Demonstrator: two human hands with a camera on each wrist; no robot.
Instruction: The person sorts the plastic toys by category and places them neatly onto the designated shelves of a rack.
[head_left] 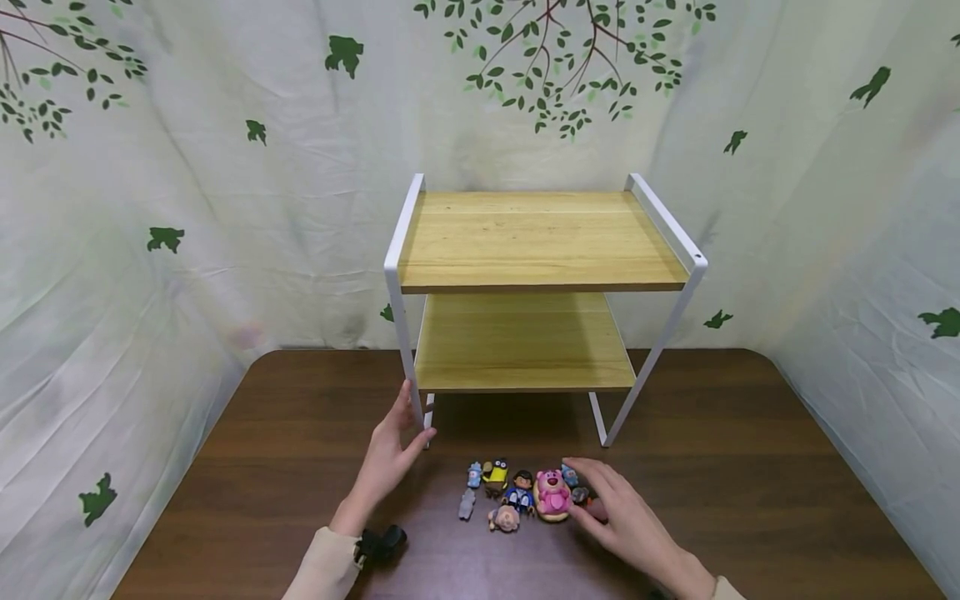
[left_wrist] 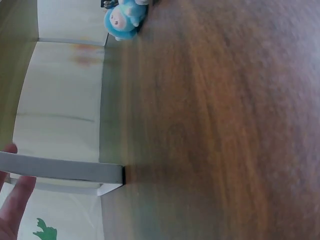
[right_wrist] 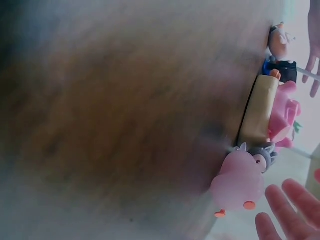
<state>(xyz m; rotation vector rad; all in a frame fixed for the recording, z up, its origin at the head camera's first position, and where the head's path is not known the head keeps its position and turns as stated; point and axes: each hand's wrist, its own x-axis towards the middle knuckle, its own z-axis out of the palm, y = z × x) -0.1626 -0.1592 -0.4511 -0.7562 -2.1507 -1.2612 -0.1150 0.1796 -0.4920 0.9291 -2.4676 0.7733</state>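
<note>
My left hand [head_left: 390, 458] is at the front left leg of a white-framed shelf [head_left: 525, 342]. In the left wrist view its fingers [left_wrist: 20, 200] lie fairly straight on either side of the white bar [left_wrist: 70, 167]. My right hand [head_left: 626, 517] is over the right end of a group of small toy figures, fingers spread and slightly bent. Near it are a pink bear figure [head_left: 553, 493] on a cream base, a blue figure [head_left: 570, 475] and a grey figure [head_left: 580, 496]. A pale pink figure with orange feet [right_wrist: 237, 180] stands just beside these fingers, apparently apart from them.
Left of the bear are a doll in blue [head_left: 519, 492], a peach figure [head_left: 505, 518], a yellow figure [head_left: 495, 477], a small blue figure [head_left: 474, 475] and a grey one [head_left: 467, 504]. The shelf has two wooden boards on a brown table [head_left: 300, 467]. Leaf-printed curtains [head_left: 225, 208] hang around.
</note>
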